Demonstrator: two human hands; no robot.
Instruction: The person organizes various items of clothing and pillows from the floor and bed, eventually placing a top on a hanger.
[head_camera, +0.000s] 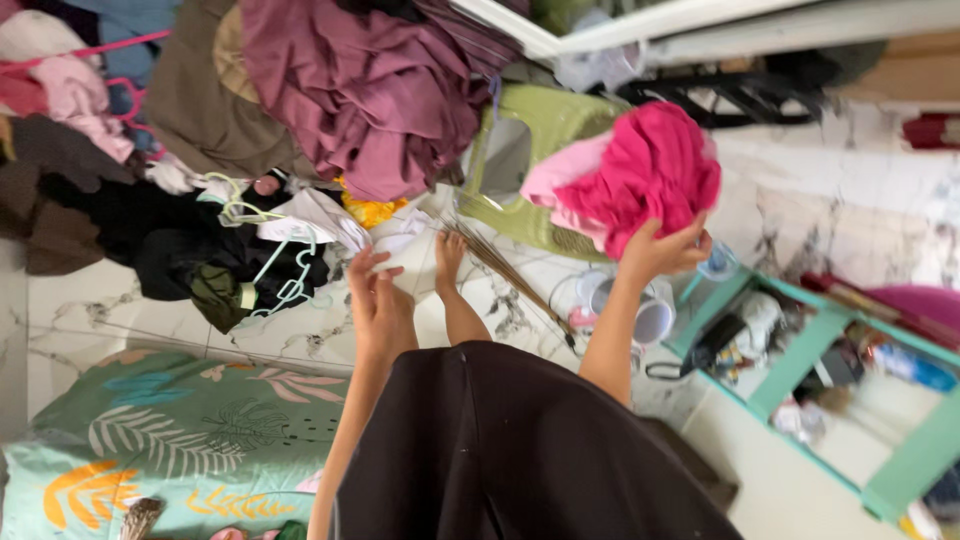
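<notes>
On the teal shelf (800, 360), a blue packet (915, 368) lies at the right end; small, crumpled, pale wrappers (795, 418) sit lower down, too blurred to detail.

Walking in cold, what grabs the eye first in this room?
The bright pink bundled cloth stands out most, held up by the right hand in front of a light green plastic stool. Behind, at top left, a big heap of mauve, brown and black clothes sprawls over the white marble floor. The left hand hangs empty, and a turquoise wooden shelf stands at the right.
</notes>
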